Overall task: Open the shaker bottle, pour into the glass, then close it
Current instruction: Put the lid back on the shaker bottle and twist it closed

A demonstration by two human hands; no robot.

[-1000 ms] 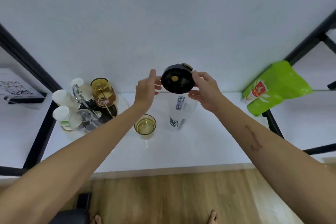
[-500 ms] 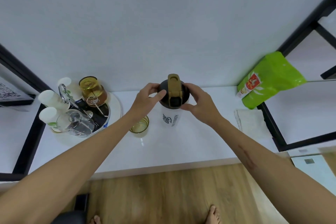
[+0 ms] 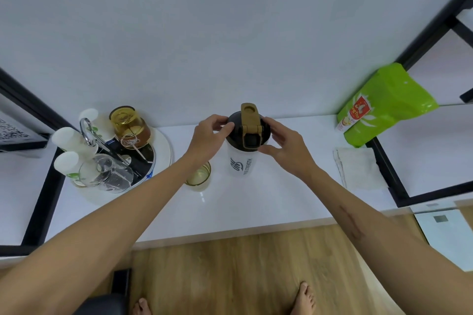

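Observation:
A translucent white shaker bottle (image 3: pixel 242 165) with a dark logo stands upright on the white counter (image 3: pixel 256 199). Its black lid (image 3: pixel 236 133) sits on top, and the tan flip cap (image 3: pixel 249 120) is hinged up toward the wall. My left hand (image 3: pixel 208 139) grips the lid's left rim and my right hand (image 3: pixel 285 147) grips its right rim. A short amber glass (image 3: pixel 201 178) with pale yellow liquid stands just left of the bottle, partly hidden under my left forearm.
A round tray (image 3: pixel 163 147) at the left holds an upturned amber glass (image 3: pixel 129 126), a clear mug, white cups and a metal handle. A folded white cloth (image 3: pixel 358 170) and a green pouch (image 3: pixel 384 106) lie to the right. Black shelf frames flank the counter.
The lid was held in the air above the open bottle, underside toward me. It has come down onto the bottle, and both hands now hold its rim.

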